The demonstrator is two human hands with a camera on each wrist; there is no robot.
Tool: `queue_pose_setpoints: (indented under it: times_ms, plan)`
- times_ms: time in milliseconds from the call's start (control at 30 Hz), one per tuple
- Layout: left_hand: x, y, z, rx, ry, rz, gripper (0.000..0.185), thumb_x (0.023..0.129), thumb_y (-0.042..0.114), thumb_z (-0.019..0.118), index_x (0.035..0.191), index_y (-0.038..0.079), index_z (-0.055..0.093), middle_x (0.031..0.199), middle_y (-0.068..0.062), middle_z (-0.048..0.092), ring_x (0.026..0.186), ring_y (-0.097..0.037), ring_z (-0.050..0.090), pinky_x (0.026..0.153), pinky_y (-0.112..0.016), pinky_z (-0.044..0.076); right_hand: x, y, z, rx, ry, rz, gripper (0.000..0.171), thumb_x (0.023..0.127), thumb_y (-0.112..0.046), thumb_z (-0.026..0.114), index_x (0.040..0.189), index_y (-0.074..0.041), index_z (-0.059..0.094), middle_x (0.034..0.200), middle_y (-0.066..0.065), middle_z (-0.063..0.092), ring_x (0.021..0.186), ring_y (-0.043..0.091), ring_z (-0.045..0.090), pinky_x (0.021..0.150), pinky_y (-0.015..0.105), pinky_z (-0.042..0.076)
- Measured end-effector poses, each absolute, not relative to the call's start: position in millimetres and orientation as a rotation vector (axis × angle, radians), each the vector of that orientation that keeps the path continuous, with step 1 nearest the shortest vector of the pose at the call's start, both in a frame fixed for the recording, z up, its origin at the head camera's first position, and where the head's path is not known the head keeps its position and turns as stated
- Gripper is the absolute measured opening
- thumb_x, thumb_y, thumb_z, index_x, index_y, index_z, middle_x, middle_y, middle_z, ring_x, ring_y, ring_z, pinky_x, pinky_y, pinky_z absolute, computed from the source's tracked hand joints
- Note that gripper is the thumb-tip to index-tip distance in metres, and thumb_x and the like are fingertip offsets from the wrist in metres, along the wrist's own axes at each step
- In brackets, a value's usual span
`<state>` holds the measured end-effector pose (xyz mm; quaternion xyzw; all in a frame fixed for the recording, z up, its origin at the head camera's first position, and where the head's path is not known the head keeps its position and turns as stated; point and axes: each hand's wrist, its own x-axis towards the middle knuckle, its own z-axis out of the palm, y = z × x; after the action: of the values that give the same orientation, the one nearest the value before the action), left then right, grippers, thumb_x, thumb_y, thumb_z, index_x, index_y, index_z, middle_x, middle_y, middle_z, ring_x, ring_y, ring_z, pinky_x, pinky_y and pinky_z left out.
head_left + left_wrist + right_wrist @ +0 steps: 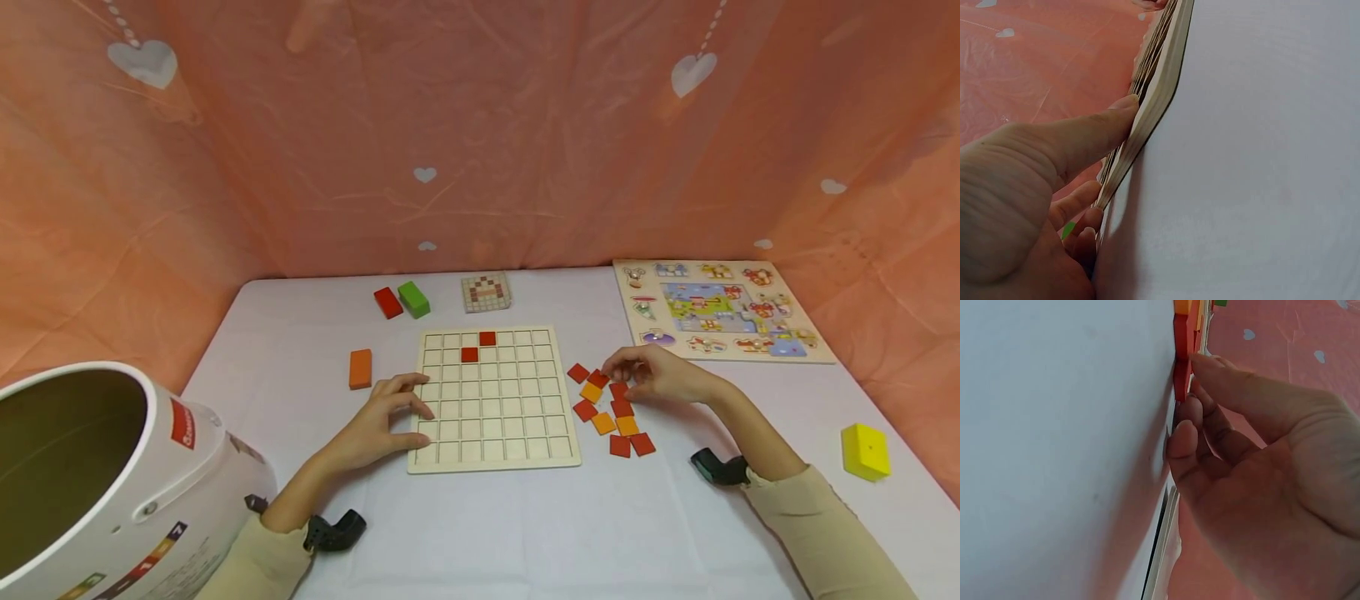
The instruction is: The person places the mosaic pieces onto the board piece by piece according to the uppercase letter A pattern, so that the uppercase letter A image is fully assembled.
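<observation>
The loose tiles (622,408) lie on the desk (525,533), between the board (491,407) and the desk's right edge. They are square, so no side is longer. The right hand (656,373) is nearer: they lie by its bent fingers, and the board is farther left. I cannot tell if it pinches one. The left hand (382,421) rests on the board's left edge, fingers spread wide. I count seven red and three orange loose tiles; two red tiles (487,338) sit toward the board's far edge.

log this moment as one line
left hand: touches grid board at left edge | right hand: at loose tiles | on grid board: two red tiles
</observation>
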<state>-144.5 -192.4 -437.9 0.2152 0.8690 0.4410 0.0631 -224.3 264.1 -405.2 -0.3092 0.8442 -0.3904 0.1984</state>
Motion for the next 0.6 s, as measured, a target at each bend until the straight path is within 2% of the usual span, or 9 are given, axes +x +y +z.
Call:
queue_pose_setpoints:
  times_ms: [233,600]
  plan:
    - [-144.2,-192.4,-438.3,0.646,2.623,1.327,0.023,0.079,0.018,0.085,0.097,0.019,0.071,0.149,-0.011,0.042,0.134,-0.034,0.029,0.108,-0.062,0.026,-222.2,262.9,-405.0,-0.901,2.36,-1.059,0.035,0.084,0.002,0.073,0.118,-0.001,0.065,0.107,0.007,0.066,0.094,0.024,0.055,0.082,0.028,0.046]
    - [-145.2,-193.0,-440.0,0.642,2.625,1.324,0.021,0.08,0.02,0.085,0.096,0.019,0.071,0.149,-0.012,0.043,0.133,-0.035,0.03,0.107,-0.062,0.027,-222.0,262.0,-403.7,-0.945,2.324,-1.052,0.03,0.085,0.003,0.072,0.114,-0.001,0.065,0.1,0.006,0.063,0.09,0.024,0.054,0.078,0.026,0.045]
